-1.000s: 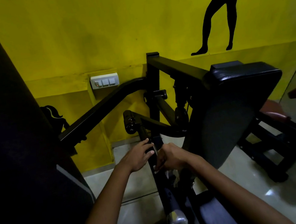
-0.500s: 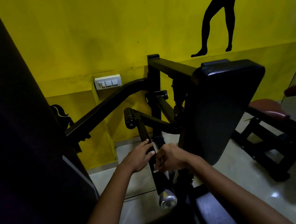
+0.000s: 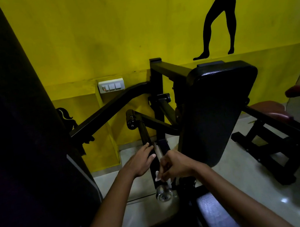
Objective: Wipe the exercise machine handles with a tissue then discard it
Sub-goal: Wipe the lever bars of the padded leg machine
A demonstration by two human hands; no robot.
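A black handle bar (image 3: 145, 135) of the exercise machine runs from a round pivot at the top down to a chrome end cap (image 3: 164, 193). My left hand (image 3: 141, 162) lies against the bar's left side with straight fingers. My right hand (image 3: 174, 166) grips a white tissue (image 3: 157, 176) and presses it on the lower part of the bar, just above the end cap. Most of the tissue is hidden inside the fingers.
A large black back pad (image 3: 215, 111) stands right of the handle. A tall dark machine housing (image 3: 12, 134) fills the left. A maroon padded bench (image 3: 299, 102) on a black frame sits at the right. A switch plate (image 3: 111, 85) is on the yellow wall.
My right hand has slid the tissue down the bar toward the chrome end cap. The view has shifted a little; the left hand stays against the bar.
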